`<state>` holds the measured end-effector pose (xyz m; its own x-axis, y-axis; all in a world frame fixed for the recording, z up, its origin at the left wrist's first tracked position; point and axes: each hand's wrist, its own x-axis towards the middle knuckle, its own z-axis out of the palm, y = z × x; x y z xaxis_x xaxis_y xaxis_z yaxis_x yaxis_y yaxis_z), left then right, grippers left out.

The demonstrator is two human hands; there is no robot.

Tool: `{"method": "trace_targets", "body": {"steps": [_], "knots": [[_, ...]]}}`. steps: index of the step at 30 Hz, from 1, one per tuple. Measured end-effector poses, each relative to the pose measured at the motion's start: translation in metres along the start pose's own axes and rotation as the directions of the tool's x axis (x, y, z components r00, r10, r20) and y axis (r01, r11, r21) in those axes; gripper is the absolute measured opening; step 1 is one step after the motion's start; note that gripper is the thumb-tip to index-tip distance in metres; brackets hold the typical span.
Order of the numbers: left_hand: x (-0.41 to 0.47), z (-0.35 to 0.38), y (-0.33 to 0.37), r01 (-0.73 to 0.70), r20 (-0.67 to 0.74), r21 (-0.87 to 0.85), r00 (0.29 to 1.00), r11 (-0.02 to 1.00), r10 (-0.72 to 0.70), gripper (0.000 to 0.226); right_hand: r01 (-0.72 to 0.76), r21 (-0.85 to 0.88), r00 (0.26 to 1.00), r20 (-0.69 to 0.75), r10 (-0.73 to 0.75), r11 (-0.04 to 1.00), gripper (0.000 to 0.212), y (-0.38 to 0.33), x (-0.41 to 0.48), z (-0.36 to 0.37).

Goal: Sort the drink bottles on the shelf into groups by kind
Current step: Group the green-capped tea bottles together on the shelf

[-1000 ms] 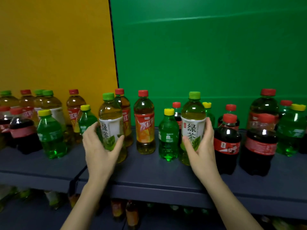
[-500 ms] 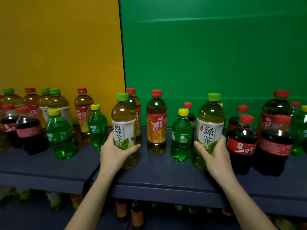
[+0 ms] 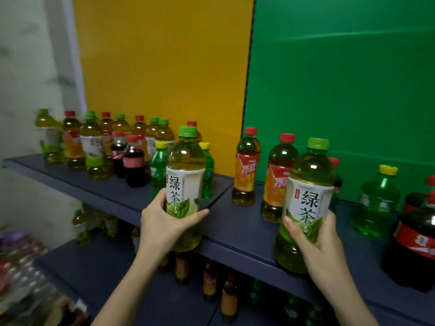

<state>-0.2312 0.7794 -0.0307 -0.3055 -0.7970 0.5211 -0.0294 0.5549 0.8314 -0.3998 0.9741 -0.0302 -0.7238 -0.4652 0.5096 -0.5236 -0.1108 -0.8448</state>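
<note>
My left hand [image 3: 162, 222] grips a green-tea bottle [image 3: 184, 177] with a green cap and white label, lifted off the dark shelf [image 3: 235, 231] in front of its edge. My right hand [image 3: 315, 236] grips a second green-tea bottle [image 3: 308, 191] of the same kind, also held in front of the shelf edge. Two red-capped iced-tea bottles [image 3: 247, 165] [image 3: 277, 175] stand on the shelf between the held bottles. A mixed cluster of tea, cola and green soda bottles [image 3: 131, 158] stands at the left end.
A green soda bottle [image 3: 379, 203] and a large cola bottle [image 3: 416, 241] stand at the right. A lower shelf [image 3: 98, 264] holds more bottles [image 3: 211, 281]. Yellow and green panels back the shelf; a white wall [image 3: 28, 90] lies to the left.
Both hands have lifted their green-tea bottles off the shelf and toward me. The view has swung left, bringing the shelf's left end and the white wall into view.
</note>
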Motion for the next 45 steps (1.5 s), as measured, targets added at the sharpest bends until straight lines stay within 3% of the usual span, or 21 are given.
{"method": "trace_targets", "body": {"steps": [7,15,28,34,37,45], "knots": [[-0.022,-0.099,-0.024,0.095,-0.225,0.126,0.972,0.987,-0.065,0.060,-0.017,0.201,0.961,0.272,-0.040,0.980,0.058,-0.016,-0.009,0.098],[-0.029,-0.218,-0.061,0.198,-0.394,0.201,0.913,0.959,-0.106,0.062,-0.019,0.280,0.893,0.436,-0.110,0.960,0.058,-0.043,-0.033,0.230],[0.056,-0.398,-0.135,0.170,-0.377,0.206,0.922,0.964,-0.082,0.054,-0.007,0.332,0.899,0.414,-0.139,0.943,0.052,-0.097,-0.040,0.446],[0.110,-0.434,-0.173,0.138,-0.373,0.236,0.927,0.962,-0.042,0.050,0.017,0.293,0.915,0.380,-0.133,0.956,0.057,-0.106,-0.021,0.513],[0.142,-0.448,-0.199,0.124,-0.358,0.214,0.933,0.969,-0.041,0.059,0.030,0.269,0.926,0.356,-0.128,0.963,0.054,-0.105,-0.009,0.546],[0.256,-0.467,-0.260,0.038,-0.294,0.156,0.956,0.987,0.009,0.048,0.072,0.209,0.959,0.256,-0.125,0.975,0.060,-0.095,0.041,0.632]]}}
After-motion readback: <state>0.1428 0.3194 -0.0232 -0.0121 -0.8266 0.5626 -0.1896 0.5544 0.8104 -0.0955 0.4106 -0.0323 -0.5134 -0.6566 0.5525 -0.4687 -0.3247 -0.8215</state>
